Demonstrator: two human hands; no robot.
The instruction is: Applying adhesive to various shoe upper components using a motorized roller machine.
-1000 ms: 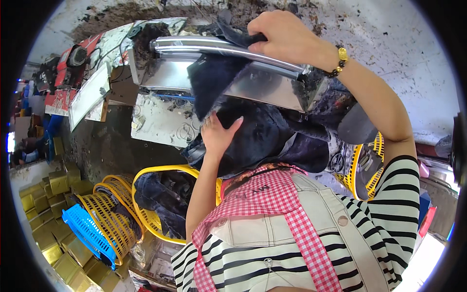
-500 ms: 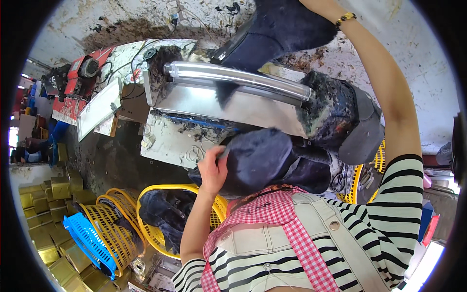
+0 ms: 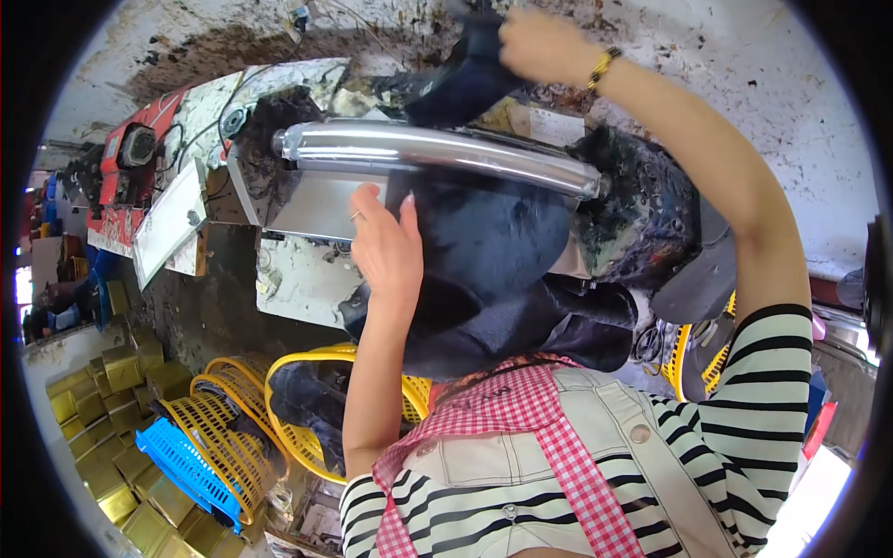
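A shiny metal roller (image 3: 446, 153) runs across the machine in front of me. Beyond it, my right hand (image 3: 549, 46) grips a dark boot upper (image 3: 465, 79), slightly smeared by motion. Below the roller, a dark fuzzy boot-shaped piece (image 3: 484, 232) lies over the metal plate (image 3: 321, 203), its upper edge reaching the roller. My left hand (image 3: 386, 242) is at this piece's left edge, thumb and fingers apart, with the thumb over the dark material. More dark pieces (image 3: 474, 325) are heaped against my apron.
Fuzz-covered housing (image 3: 637, 209) flanks the roller on the right. Yellow baskets (image 3: 214, 456) and a blue basket (image 3: 191, 479) stand at lower left, one yellow basket holding dark pieces. Gold boxes (image 3: 102, 428) are stacked beyond. A red machine (image 3: 116, 167) is at far left.
My left hand has moved up toward the roller, and the dark piece now lies across the metal plate. My right hand has come down and left with the boot upper.
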